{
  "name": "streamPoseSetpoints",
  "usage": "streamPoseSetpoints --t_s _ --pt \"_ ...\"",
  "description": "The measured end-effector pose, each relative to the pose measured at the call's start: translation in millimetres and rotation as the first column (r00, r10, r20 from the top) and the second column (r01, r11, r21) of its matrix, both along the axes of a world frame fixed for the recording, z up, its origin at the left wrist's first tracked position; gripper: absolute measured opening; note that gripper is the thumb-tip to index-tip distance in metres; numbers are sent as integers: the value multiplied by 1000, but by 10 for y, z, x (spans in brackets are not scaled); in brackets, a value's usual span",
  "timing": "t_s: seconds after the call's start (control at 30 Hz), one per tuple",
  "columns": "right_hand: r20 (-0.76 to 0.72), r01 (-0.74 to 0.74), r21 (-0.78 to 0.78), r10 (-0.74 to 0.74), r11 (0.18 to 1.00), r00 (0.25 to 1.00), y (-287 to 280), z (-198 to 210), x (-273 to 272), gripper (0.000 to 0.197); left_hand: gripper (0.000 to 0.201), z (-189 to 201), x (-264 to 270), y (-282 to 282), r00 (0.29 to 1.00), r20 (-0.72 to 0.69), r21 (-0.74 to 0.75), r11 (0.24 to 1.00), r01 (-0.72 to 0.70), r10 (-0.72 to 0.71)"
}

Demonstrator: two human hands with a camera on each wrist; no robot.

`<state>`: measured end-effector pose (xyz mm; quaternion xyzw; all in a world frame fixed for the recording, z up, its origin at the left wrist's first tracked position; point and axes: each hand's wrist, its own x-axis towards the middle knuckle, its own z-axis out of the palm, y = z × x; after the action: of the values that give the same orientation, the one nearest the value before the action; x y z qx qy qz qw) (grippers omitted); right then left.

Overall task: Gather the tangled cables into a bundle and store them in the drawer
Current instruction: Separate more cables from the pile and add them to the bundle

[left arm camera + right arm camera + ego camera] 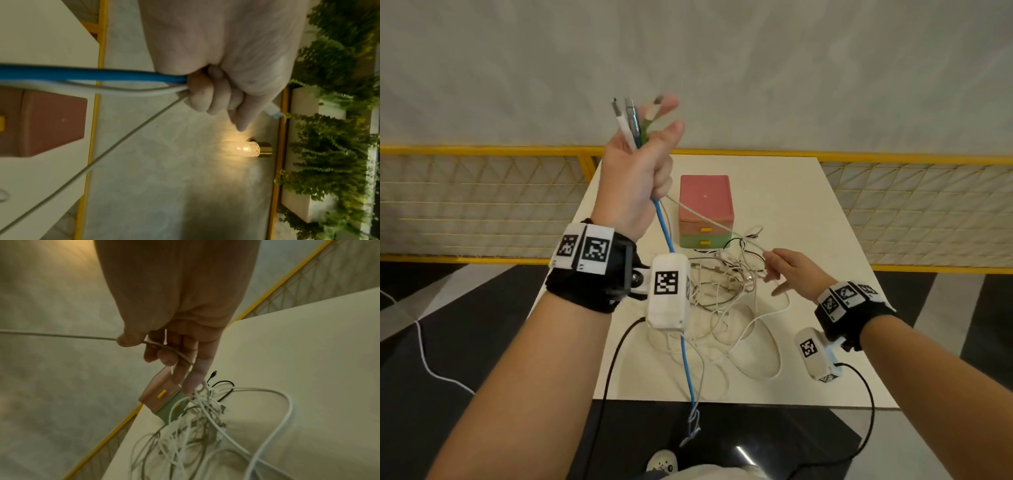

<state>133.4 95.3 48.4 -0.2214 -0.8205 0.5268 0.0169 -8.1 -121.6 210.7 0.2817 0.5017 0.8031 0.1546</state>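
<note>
My left hand (643,168) is raised above the table and grips several cable ends (631,121), plugs pointing up. A blue cable (676,298) hangs from it past the table's front edge. In the left wrist view the fist (218,95) closes round the blue cable (92,75) and pale cables. A thin grey cable (709,217) runs taut from that fist to my right hand (787,267), which pinches it between thumb and fingers (133,340). Below lies the tangle of white and black cables (726,301) (197,421). The small drawer box (705,210), pink over green, stands behind with both drawers shut.
The white table (808,212) has bare room right of the box and the tangle. A yellow mesh railing (482,198) runs behind it. Dark floor lies in front, with a shoe (662,460) below. A lit wall lamp (246,148) and green plants (333,129) show in the left wrist view.
</note>
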Motion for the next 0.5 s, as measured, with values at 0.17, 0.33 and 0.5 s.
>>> streamPoseSetpoints --t_s 0.17,0.33,0.5 --pt "-225 198 164 -159 966 961 -6 456 -134 33 44 -11 33 -10 989 -5 -204 969 141 -145" --pt "-391 45 480 168 876 905 -202 1088 -261 30 39 -121 208 106 945 -139 -500 844 193 -298" --pt "-421 36 710 384 703 822 -189 1418 -311 16 34 -202 285 236 915 -129 -671 713 204 -383"
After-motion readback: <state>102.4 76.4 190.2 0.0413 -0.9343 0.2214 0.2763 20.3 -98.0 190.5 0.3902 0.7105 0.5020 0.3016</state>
